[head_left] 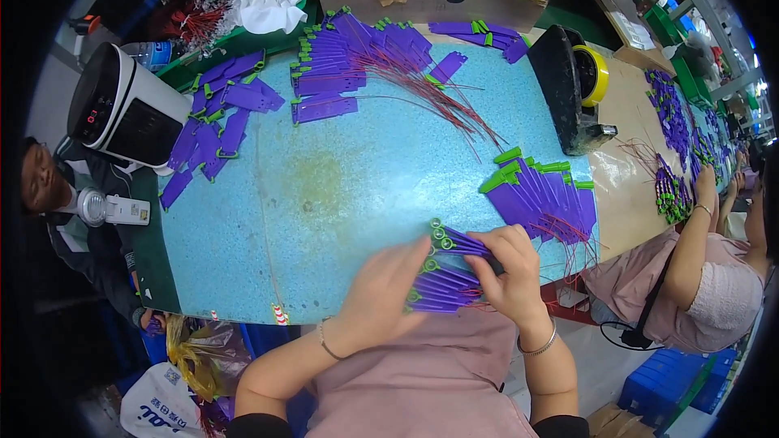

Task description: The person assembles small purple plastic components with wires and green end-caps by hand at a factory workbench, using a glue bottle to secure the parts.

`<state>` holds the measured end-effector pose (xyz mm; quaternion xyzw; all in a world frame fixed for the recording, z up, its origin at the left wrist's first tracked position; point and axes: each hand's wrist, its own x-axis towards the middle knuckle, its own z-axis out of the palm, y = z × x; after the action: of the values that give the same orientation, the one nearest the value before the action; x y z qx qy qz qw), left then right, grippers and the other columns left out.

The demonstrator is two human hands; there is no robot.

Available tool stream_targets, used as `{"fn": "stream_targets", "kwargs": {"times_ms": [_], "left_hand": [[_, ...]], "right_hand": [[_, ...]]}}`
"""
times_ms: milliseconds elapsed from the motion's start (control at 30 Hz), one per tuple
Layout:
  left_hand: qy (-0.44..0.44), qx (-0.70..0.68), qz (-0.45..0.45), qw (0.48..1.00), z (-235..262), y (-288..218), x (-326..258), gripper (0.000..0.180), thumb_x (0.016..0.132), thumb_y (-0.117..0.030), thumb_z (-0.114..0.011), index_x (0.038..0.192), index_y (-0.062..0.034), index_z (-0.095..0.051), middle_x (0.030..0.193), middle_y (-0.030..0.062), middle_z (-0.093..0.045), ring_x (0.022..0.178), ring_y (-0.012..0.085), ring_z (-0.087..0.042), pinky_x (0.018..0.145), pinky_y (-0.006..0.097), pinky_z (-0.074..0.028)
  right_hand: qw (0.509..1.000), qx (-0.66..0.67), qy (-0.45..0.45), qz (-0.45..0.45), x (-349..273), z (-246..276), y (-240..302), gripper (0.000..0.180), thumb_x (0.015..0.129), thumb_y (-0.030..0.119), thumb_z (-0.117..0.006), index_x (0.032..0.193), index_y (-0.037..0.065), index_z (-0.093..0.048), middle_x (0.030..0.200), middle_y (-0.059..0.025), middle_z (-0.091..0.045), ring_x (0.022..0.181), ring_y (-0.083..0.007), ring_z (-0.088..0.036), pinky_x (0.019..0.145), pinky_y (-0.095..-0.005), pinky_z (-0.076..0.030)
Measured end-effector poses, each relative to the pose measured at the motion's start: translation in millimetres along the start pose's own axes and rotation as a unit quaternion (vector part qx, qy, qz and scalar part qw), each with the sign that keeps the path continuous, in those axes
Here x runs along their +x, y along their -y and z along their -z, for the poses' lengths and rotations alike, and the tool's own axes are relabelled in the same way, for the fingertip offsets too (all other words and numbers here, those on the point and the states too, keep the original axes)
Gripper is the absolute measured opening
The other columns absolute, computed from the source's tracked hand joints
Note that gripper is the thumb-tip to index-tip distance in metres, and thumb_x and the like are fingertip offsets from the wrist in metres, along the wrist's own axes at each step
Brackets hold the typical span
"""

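At the near edge of the blue worktop, my right hand (511,272) pinches a small bundle of purple strips (464,244) with green ring-shaped ends. Beneath that bundle, more such strips lie in a fanned stack (445,288), green ends toward the left. My left hand (385,288) has its fingers stretched out, with its edge close against the green ends; whether it touches them I cannot tell. Just beyond my right hand rests a fanned pile of purple pieces (544,199) with green tube ends and thin red strings.
Further purple-and-green pieces lie at the far middle (329,73) and far left (219,118). A black tape dispenser (568,89) holds yellow tape (596,75). A white-and-black device (134,109) stands left. Co-workers sit at left (89,227) and right (690,276).
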<state>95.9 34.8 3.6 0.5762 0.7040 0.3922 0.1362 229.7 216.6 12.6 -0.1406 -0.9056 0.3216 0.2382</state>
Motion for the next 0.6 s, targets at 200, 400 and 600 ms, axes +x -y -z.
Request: {"fn": "stream_targets", "kwargs": {"times_ms": [200,400,600], "left_hand": [[-0.022,0.042,0.015,0.999,-0.6,-1.0,-7.7,0.094,0.064,-0.020,-0.082,0.142,0.0053,-0.035,0.127,0.0239,-0.054,0.112,0.0388,-0.056,0.095,0.045,-0.044],[0.000,0.056,0.053,0.997,7.4,-5.2,-6.8,0.101,0.065,-0.022,-0.083,0.145,0.0048,-0.027,0.135,0.0238,-0.046,0.121,0.0389,-0.048,0.102,0.046,-0.038],[0.008,0.046,0.057,0.997,15.8,-7.9,-5.9,0.103,0.067,-0.025,-0.084,0.147,0.0028,-0.023,0.138,0.0230,-0.043,0.124,0.0393,-0.046,0.104,0.046,-0.036]], "right_hand": [[1.000,0.005,0.020,0.014,11.1,-3.7,1.2,0.029,0.073,0.007,-0.076,0.100,0.003,-0.068,0.084,-0.0100,-0.061,0.075,-0.0280,-0.055,0.067,-0.0368,-0.045],[0.996,0.063,0.065,0.020,14.2,-4.2,-5.3,0.035,0.072,0.012,-0.079,0.104,0.003,-0.065,0.089,-0.0107,-0.062,0.082,-0.0296,-0.057,0.073,-0.0373,-0.047],[0.991,0.082,0.101,0.022,4.3,4.0,-7.1,0.060,0.073,0.030,-0.080,0.120,0.001,-0.056,0.105,-0.0144,-0.060,0.095,-0.0323,-0.057,0.084,-0.0416,-0.045]]}}
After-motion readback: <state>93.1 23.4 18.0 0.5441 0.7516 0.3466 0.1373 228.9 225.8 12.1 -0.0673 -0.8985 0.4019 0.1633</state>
